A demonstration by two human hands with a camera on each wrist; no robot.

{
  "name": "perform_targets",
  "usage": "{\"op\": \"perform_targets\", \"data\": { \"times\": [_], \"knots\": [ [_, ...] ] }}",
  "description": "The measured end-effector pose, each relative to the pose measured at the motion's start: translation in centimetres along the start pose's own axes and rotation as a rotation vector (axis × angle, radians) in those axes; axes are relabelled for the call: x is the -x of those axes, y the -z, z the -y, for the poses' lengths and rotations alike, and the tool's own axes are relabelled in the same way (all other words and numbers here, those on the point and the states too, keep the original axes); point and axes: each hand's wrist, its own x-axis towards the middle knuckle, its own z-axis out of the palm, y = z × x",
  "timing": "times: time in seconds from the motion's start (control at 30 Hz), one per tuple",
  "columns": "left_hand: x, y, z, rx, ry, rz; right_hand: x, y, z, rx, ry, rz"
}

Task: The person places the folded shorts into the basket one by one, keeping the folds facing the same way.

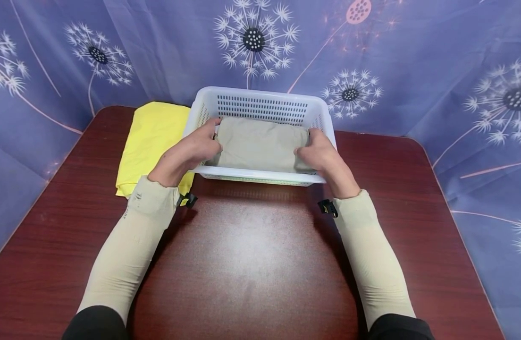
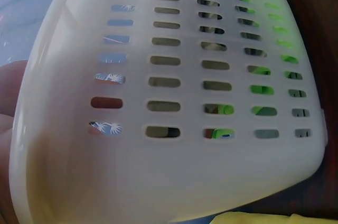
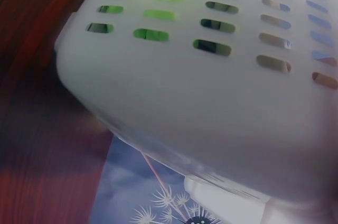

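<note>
As arms [image 1: 120, 255] stretch forward, left hand [image 1: 198, 141], right hand [image 1: 319, 151] seemingly pinch ends of grey cloth [image 1: 260, 144].

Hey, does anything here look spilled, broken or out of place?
Nothing stands out: the grey cloth sits neatly in the basket, which shows no damage; the yellow cloth lies beside it, and no spill shows.

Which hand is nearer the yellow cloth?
Left. The left hand is just right of the yellow cloth; the right hand is farther off, at the right end of the white basket.
</note>
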Motion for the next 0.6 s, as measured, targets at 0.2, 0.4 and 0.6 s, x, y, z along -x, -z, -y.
{"op": "perform_targets", "data": {
  "times": [0.2,0.4,0.6],
  "knots": [
    [0.06,-0.01,-0.01,-0.026,-0.005,-0.003,0.04,-0.09,-0.02,0.003,0.006,0.008],
    [0.04,-0.05,0.07,-0.021,-0.023,0.004,0.08,-0.07,0.11,0.049,0.004,-0.001],
    [0.09,-0.13,0.03,-0.012,-0.03,0.009,0.16,0.01,0.18,0.057,-0.012,-0.004]
  ]
}}
